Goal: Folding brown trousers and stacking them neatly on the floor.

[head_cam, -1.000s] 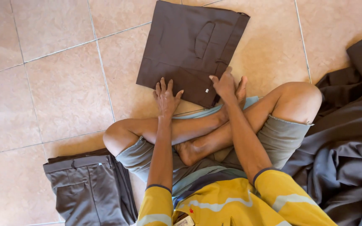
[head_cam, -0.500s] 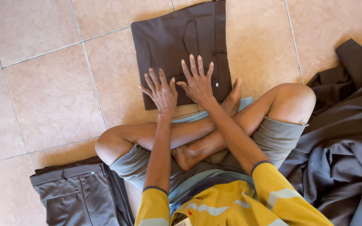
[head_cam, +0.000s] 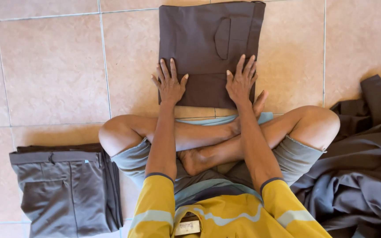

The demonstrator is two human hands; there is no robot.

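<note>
Both the left hand [head_cam: 169, 83] and the right hand [head_cam: 241, 80] lie flat, fingers spread, pressing on the folded brown trousers [head_cam: 208, 42] beneath them.

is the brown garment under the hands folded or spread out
Folded: the brown trousers form a compact rectangle on the tiles, both hands flat on the near edge.

Both hands flat on folded brown trousers [head_cam: 208, 48]: left hand [head_cam: 169, 86] & right hand [head_cam: 240, 82] pressing near edge, fingers spread, on tile floor [head_cam: 54, 66].
</note>
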